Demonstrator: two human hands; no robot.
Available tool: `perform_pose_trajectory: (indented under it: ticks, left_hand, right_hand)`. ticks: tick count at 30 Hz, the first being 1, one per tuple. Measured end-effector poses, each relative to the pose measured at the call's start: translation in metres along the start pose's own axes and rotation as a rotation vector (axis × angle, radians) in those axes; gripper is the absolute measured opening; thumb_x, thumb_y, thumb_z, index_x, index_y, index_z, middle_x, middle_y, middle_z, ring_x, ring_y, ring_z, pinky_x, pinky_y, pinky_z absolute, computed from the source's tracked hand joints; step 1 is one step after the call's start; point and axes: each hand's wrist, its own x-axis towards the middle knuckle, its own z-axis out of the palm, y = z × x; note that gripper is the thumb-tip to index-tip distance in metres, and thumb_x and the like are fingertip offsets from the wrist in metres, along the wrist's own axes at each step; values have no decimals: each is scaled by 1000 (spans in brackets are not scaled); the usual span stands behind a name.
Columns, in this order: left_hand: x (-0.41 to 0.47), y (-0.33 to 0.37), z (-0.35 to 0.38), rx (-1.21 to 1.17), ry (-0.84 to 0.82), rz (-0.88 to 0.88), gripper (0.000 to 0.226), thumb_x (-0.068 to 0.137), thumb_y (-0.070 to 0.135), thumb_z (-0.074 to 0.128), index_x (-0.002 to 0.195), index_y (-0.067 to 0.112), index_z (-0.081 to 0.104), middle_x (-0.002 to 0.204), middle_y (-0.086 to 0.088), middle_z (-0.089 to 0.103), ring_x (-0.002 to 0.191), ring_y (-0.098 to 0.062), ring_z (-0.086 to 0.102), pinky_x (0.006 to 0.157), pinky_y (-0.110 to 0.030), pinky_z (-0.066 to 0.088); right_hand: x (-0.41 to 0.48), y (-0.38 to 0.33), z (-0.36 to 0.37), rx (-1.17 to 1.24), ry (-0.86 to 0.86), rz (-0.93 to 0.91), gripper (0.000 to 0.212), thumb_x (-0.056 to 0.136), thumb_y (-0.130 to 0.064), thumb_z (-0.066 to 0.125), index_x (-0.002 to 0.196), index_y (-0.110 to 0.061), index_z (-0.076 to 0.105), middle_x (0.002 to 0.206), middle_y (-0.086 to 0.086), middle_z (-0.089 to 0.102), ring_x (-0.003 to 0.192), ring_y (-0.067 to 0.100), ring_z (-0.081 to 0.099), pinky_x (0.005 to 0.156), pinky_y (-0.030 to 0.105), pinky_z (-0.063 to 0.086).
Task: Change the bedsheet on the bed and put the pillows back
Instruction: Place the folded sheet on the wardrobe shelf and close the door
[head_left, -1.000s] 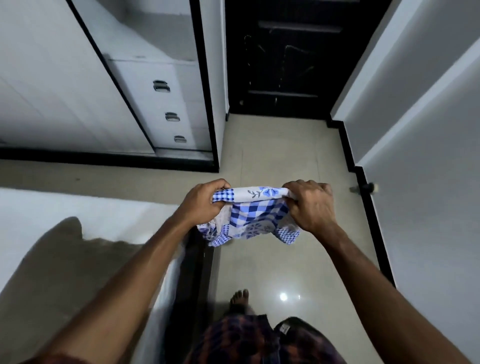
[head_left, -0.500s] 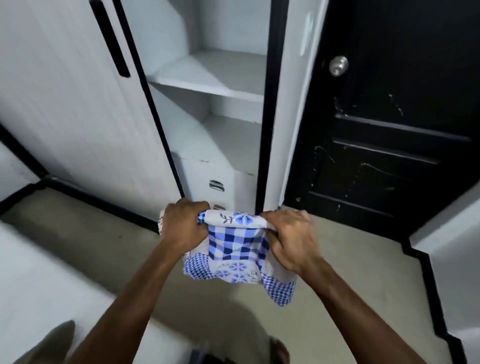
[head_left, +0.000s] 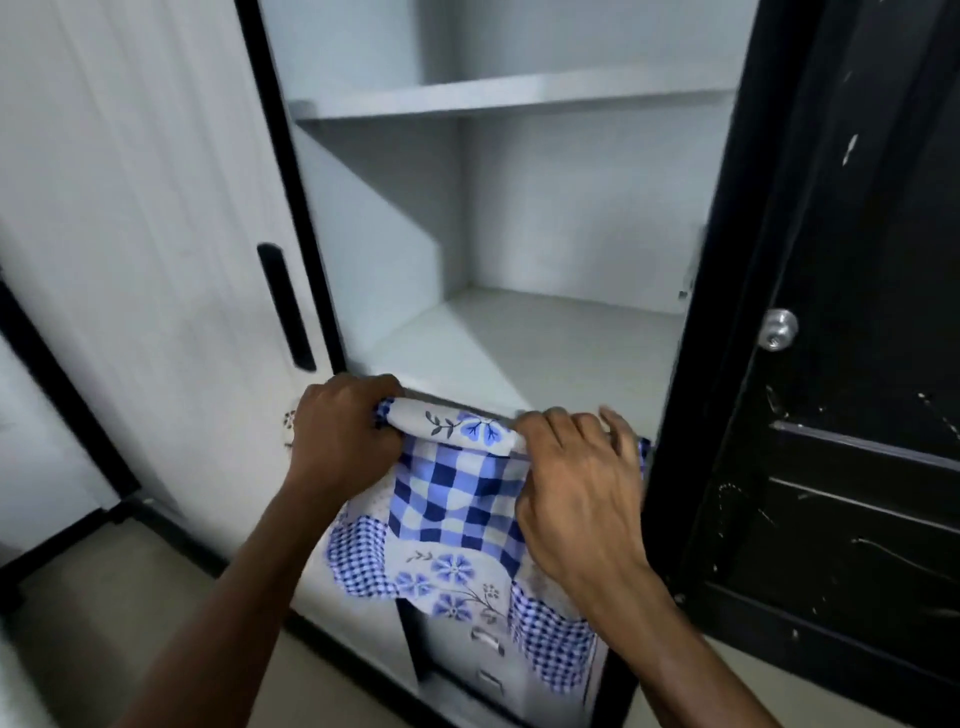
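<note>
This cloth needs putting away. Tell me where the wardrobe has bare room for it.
The lower shelf is bare from its left wall to the black frame, back to the rear wall. The upper shelf is bare where visible. Crowded only at the lower shelf's front edge: left hand and right hand grip the checked cloth, hanging over the drawers.

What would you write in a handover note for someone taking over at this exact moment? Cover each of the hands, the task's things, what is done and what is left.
Left hand: grips the left end of the folded blue-and-white checked floral cloth.
Right hand: holds its right end, fingers curled over the top fold.
Where: the cloth is at the front edge of the lower shelf of the open white wardrobe, its lower part hanging before the drawers.
Done: cannot tell; bed and pillows are out of view.
Left: probably set the cloth on the shelf.
</note>
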Motion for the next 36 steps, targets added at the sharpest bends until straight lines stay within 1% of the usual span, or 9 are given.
perform_pose_trajectory:
  ticks: [6,11,14,17,20,24,26,30,36]
  left_hand:
    - [135,-25,24,-191,-111,76,21,66,23,48,82,24,61,72,4,66,72,-29,59,65,-37,49]
    - [256,-29,82,-161,-197,133,16,77,15,59,91,24,60,86,-4,70,84,-34,63,70,-36,49]
    - [321,-28,127,-72,-262,210,20,80,18,59,99,24,62,100,-10,71,98,-36,64,88,-40,47]
    - [362,-37,172,5,-246,252,42,89,31,59,130,24,55,125,-12,61,122,-36,53,100,-51,39]
    - [367,-47,211,14,-478,221,73,87,48,60,152,27,33,145,-13,47,138,-38,36,108,-54,37]
    - [307,-46,232,36,-684,264,73,86,71,42,149,34,40,154,-3,42,141,-31,35,116,-49,26]
    - [271,-51,229,-14,-755,205,75,84,82,35,147,43,36,157,1,37,145,-33,30,117,-57,22]
    - [216,-61,221,-42,-858,110,83,77,93,12,151,56,10,166,10,4,153,-36,1,114,-70,-4]
    - [225,-68,254,-21,-876,99,93,71,97,8,153,53,4,166,10,-6,152,-37,-11,114,-72,-7]
  right_hand:
    - [124,6,32,-54,159,260,26,71,-21,35,78,-23,60,72,-3,64,76,28,58,90,42,39]
    - [225,48,64,-84,20,480,25,72,-27,32,75,-20,56,81,5,69,88,33,63,83,38,36]
    - [292,89,93,-85,-179,571,45,84,-30,30,106,-26,69,117,3,69,105,29,63,96,40,41]
    - [334,131,128,-68,-399,721,42,96,-28,51,138,-30,53,140,4,55,125,29,52,110,50,32]
    - [322,153,153,-111,-323,680,57,95,-29,57,149,-33,41,150,5,44,136,29,41,116,52,27]
    - [270,143,166,43,-286,710,47,97,-42,52,143,-35,47,145,1,53,128,22,52,109,45,40]
    - [239,123,168,-2,-421,724,55,94,-56,47,147,-40,41,151,-3,47,135,22,46,114,49,32]
    - [181,79,164,-60,-602,678,74,91,-79,32,156,-48,15,169,-8,4,155,20,4,122,55,-1]
    - [169,85,191,-50,-587,701,79,87,-85,27,156,-52,7,169,-6,-6,155,19,-5,123,55,-3]
